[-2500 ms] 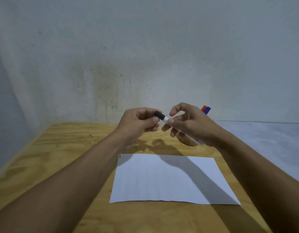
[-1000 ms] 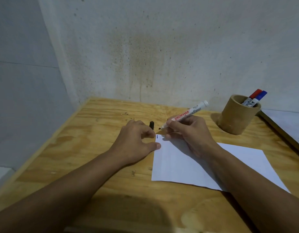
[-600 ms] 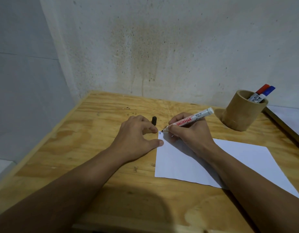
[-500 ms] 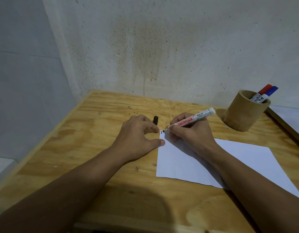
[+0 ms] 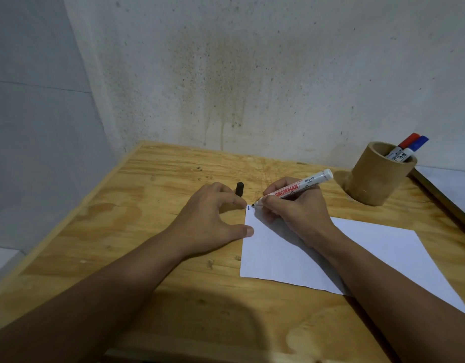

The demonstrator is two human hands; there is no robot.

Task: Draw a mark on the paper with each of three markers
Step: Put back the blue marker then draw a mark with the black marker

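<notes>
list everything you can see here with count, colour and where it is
paper sheet: 1, white, on the table right of centre, a short dark mark at its far left corner
black marker: 1, white barrel with red lettering, uncapped, tip at the sheet's far left corner
marker cap: 1, black, by the left fingers
holder cup: 1, tan, far right of the table
red-capped marker: 1, in the cup
blue-capped marker: 1, in the cup
wooden table: 1, light plywood
wall: grey-white, stained
left hand: 1, resting beside the sheet's left edge
right hand: 1, holding the black marker
</notes>
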